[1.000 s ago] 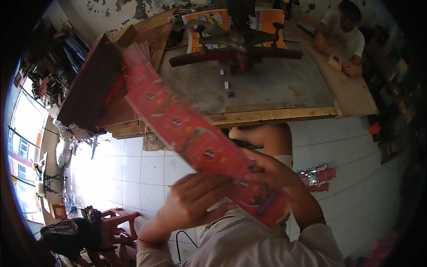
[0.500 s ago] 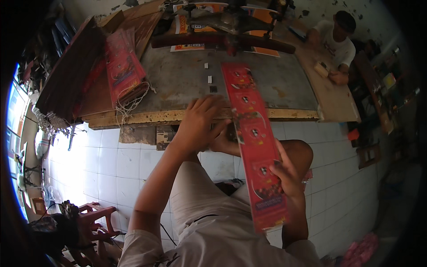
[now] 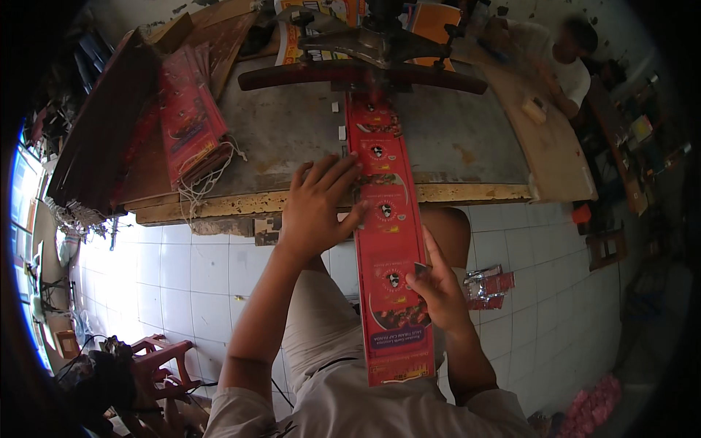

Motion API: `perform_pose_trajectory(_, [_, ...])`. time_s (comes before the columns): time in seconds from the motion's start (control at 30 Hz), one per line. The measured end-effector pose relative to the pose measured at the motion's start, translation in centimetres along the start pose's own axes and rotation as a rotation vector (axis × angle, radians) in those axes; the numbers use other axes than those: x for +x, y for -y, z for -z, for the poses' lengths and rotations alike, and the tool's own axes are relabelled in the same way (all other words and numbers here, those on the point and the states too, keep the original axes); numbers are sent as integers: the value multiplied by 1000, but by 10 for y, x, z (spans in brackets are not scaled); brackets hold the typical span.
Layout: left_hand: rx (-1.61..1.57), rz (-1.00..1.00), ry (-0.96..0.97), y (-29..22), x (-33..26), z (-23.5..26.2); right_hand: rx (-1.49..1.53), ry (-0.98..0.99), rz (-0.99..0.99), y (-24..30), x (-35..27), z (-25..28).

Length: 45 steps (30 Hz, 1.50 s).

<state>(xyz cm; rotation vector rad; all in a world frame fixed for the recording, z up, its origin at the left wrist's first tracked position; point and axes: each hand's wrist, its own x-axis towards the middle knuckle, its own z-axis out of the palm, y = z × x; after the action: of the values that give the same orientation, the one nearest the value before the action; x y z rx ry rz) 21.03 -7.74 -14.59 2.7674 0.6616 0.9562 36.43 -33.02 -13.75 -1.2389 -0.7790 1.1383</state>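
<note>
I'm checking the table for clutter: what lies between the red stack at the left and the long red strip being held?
In the head view: grey tabletop, two small white pieces near the strip, and the left hand in front.

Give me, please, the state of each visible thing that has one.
Red printed strip, extended, far end at the dark bar, near end past the table edge.
Left hand, open, fingers at the strip's left edge.
Right hand, gripping the strip's right edge, thumb on top.
Pile of red strips, lying on the table.
White strings, loose at the pile's near end.
Silver and red packets, lying on the floor.
</note>
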Motion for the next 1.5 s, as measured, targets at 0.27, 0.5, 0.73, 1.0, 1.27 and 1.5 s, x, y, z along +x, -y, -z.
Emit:
perform_pose_trajectory(0.27, [-20, 18, 19, -2, 1, 6, 14, 18, -51, 9, -5, 0])
perform_pose_trajectory(0.5, [-26, 16, 18, -3, 3, 6, 19, 0, -54, 7, -5, -2])
perform_pose_trajectory(0.73, [-29, 12, 10, -4, 2, 5, 26, 20, -61, 6, -7, 0])
perform_pose_trajectory(1.0, [-30, 15, 12, -2, 2, 4, 51, 22, -46, 5, -6, -1])
perform_pose_trajectory(1.27, [-30, 16, 9, -3, 3, 4, 47, 10, -60, 4, -7, -1])
perform_pose_trajectory(1.5, [-28, 20, 15, -2, 3, 4, 31, 6, -72, 6, -6, -3])
